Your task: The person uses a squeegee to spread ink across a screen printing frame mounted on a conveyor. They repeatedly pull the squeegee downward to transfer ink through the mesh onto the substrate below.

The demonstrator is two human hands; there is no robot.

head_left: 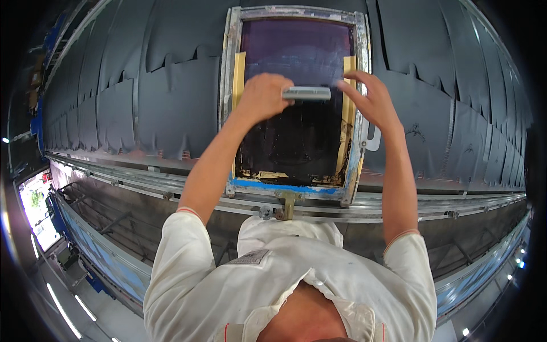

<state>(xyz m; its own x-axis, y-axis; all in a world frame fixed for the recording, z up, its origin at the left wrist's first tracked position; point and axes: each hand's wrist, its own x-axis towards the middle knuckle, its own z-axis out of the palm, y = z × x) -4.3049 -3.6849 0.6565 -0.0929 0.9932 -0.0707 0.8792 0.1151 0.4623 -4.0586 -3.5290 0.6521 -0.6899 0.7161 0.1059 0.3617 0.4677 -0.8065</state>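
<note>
A screen-printing frame (230, 62) lies before me, its mesh purple at the far part and dark with ink toward me. My left hand (263, 97) is closed around the left end of a grey squeegee (310, 93), which lies crosswise over the mesh. My right hand (373, 100) is off the squeegee, over the frame's right side, with fingers apart and slightly blurred at the tips. Yellow tape (238, 71) runs along the mesh's inner sides. Blue tape (279, 187) edges the near side.
Dark grey sheets (176, 108) cover the long table on both sides of the frame, several with cut, curled edges. A metal rail (131, 181) runs along the table's near edge, with a clamp (289, 205) below the frame. A bright opening (40, 205) shows at far left.
</note>
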